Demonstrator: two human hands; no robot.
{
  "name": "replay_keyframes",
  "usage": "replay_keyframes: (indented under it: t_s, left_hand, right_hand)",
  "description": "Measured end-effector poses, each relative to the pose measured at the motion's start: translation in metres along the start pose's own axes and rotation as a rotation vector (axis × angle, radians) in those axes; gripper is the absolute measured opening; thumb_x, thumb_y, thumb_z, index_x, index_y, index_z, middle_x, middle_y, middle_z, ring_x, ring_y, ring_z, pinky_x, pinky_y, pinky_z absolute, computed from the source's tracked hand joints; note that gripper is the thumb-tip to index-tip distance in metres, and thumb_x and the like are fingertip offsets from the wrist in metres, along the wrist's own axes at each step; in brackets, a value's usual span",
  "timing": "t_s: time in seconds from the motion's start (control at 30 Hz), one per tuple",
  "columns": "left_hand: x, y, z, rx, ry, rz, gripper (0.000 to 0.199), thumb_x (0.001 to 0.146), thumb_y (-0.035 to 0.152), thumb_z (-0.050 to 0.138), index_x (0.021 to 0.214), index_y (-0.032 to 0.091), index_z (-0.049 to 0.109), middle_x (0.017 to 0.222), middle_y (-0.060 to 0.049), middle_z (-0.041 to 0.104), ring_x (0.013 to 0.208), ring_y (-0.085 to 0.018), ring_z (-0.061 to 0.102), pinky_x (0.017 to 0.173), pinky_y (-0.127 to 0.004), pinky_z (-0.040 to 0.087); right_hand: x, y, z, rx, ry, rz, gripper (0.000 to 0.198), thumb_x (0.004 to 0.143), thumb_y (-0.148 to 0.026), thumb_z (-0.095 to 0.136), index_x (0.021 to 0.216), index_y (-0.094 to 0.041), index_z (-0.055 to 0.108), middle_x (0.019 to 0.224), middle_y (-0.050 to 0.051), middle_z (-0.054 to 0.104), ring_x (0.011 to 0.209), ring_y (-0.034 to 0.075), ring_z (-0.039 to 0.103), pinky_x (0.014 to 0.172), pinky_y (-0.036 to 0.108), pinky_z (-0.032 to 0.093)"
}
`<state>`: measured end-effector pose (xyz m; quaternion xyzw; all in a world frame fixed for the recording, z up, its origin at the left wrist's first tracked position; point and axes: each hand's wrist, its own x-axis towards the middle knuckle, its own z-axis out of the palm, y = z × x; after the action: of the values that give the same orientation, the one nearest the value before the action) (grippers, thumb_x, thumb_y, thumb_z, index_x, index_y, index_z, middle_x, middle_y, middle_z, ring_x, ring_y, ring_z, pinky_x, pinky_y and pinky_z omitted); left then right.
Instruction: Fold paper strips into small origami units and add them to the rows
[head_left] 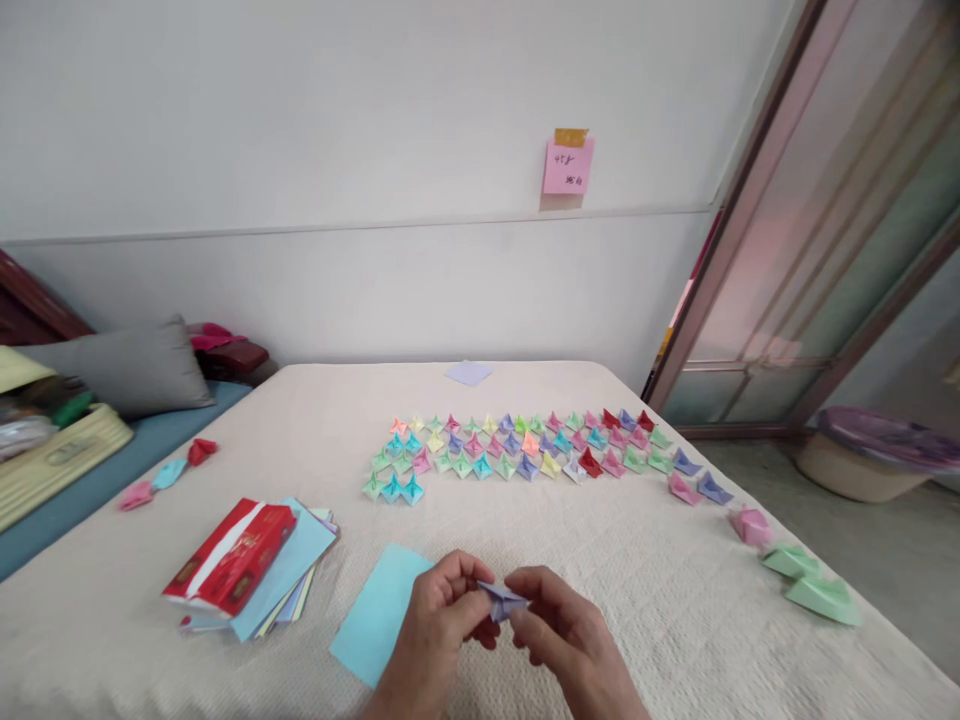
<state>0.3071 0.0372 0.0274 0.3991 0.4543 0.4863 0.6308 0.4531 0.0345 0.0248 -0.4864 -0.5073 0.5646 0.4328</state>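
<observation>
Between my two hands, above the near part of the cloth-covered table, is a small folded purple paper boat (504, 601). My left hand (448, 612) pinches its left end with thumb and fingers. On the other end, the thumb and forefinger of my right hand (556, 628) press close together. Partly behind my left wrist lies a flat light-blue paper sheet (386, 608). Farther back stand rows of small folded paper boats (484, 465) in many colours.
At left, a red tissue pack (234, 556) rests on a stack of coloured paper (300, 560). Larger folded boats (823, 598) line the right edge. A purple sheet (469, 373) lies at the back, and three folded pieces (169, 473) sit far left. A pink note (568, 168) hangs on the wall.
</observation>
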Motion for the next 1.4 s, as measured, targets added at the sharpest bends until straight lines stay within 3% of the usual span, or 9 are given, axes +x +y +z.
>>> replay_keyframes:
  t_s: [0.1, 0.37, 0.57, 0.8, 1.0, 1.1, 1.2, 1.3, 1.4]
  left_hand:
    - [0.001, 0.000, 0.000, 0.023, -0.026, -0.008, 0.005, 0.075, 0.014, 0.055, 0.078, 0.013, 0.059, 0.057, 0.001, 0.058, 0.050, -0.010, 0.050, 0.051, -0.023, 0.040]
    - [0.000, 0.003, 0.001, 0.146, -0.074, 0.046, 0.023, 0.086, 0.031, 0.052, 0.075, 0.013, 0.060, 0.060, 0.001, 0.053, 0.057, -0.013, 0.051, 0.054, -0.024, 0.042]
    - [0.000, 0.006, -0.003, 0.245, 0.015, 0.122, 0.014, 0.071, 0.014, 0.057, 0.084, 0.016, 0.062, 0.074, -0.001, 0.059, 0.066, -0.014, 0.055, 0.059, -0.023, 0.042]
    - [-0.007, 0.004, 0.001, 0.510, 0.012, 0.417, 0.018, 0.067, 0.009, 0.058, 0.073, 0.021, 0.070, 0.102, -0.007, 0.063, 0.087, -0.021, 0.060, 0.077, -0.029, 0.047]
    - [-0.003, 0.000, -0.003, 0.569, -0.022, 0.438, 0.021, 0.074, 0.006, 0.056, 0.076, 0.021, 0.071, 0.095, -0.006, 0.065, 0.073, -0.017, 0.062, 0.062, -0.024, 0.047]
    - [-0.001, 0.001, -0.004, 0.574, -0.017, 0.417, 0.019, 0.075, 0.006, 0.058, 0.075, 0.020, 0.069, 0.089, -0.005, 0.065, 0.075, -0.018, 0.062, 0.060, -0.023, 0.046]
    - [0.000, 0.001, -0.005, 0.559, -0.011, 0.412, 0.016, 0.074, 0.006, 0.059, 0.073, 0.019, 0.068, 0.083, -0.005, 0.064, 0.071, -0.017, 0.061, 0.057, -0.022, 0.045]
    - [-0.001, 0.000, -0.005, 0.559, -0.008, 0.416, 0.017, 0.073, 0.005, 0.060, 0.073, 0.019, 0.068, 0.080, -0.004, 0.064, 0.068, -0.017, 0.060, 0.056, -0.021, 0.044]
    - [-0.002, 0.000, -0.002, 0.595, -0.005, 0.440, 0.017, 0.074, 0.005, 0.060, 0.073, 0.019, 0.069, 0.079, -0.004, 0.064, 0.066, -0.016, 0.061, 0.056, -0.022, 0.044]
  right_hand:
    - [-0.002, -0.004, 0.000, -0.010, 0.017, -0.019, 0.009, 0.071, -0.025, 0.064, 0.074, -0.017, 0.067, 0.061, -0.001, 0.058, 0.057, 0.015, 0.051, 0.054, 0.024, 0.038]
    - [0.000, -0.002, -0.002, -0.004, 0.049, 0.034, 0.030, 0.078, -0.038, 0.061, 0.056, -0.016, 0.059, 0.043, -0.003, 0.050, 0.044, 0.011, 0.044, 0.047, 0.024, 0.032]
    - [0.002, 0.000, -0.004, -0.015, 0.086, 0.010, 0.031, 0.077, -0.039, 0.061, 0.056, -0.017, 0.058, 0.043, -0.004, 0.049, 0.044, 0.011, 0.043, 0.046, 0.024, 0.031]
    - [0.005, 0.007, -0.005, -0.015, 0.084, 0.019, 0.031, 0.076, -0.039, 0.061, 0.055, -0.017, 0.058, 0.042, -0.005, 0.046, 0.041, 0.010, 0.042, 0.043, 0.023, 0.029]
    - [0.007, 0.009, -0.006, -0.017, 0.034, 0.041, 0.032, 0.078, -0.041, 0.058, 0.057, -0.017, 0.059, 0.042, -0.005, 0.047, 0.039, 0.010, 0.043, 0.040, 0.022, 0.028]
    - [0.006, 0.006, -0.008, -0.117, 0.123, -0.047, 0.019, 0.078, -0.035, 0.059, 0.070, -0.018, 0.064, 0.047, -0.004, 0.050, 0.045, 0.012, 0.046, 0.043, 0.023, 0.031]
    - [0.001, 0.001, -0.010, -0.288, 0.213, -0.289, 0.006, 0.076, -0.023, 0.060, 0.078, -0.021, 0.066, 0.063, 0.000, 0.057, 0.052, 0.014, 0.049, 0.047, 0.024, 0.037]
    - [-0.003, -0.001, -0.009, -0.405, 0.170, -0.514, 0.011, 0.080, -0.017, 0.056, 0.080, -0.022, 0.065, 0.077, 0.003, 0.061, 0.057, 0.015, 0.053, 0.050, 0.025, 0.042]
    - [-0.005, 0.003, -0.007, -0.483, 0.129, -0.620, 0.016, 0.086, -0.016, 0.050, 0.086, -0.022, 0.065, 0.081, 0.005, 0.060, 0.063, 0.016, 0.058, 0.053, 0.025, 0.046]
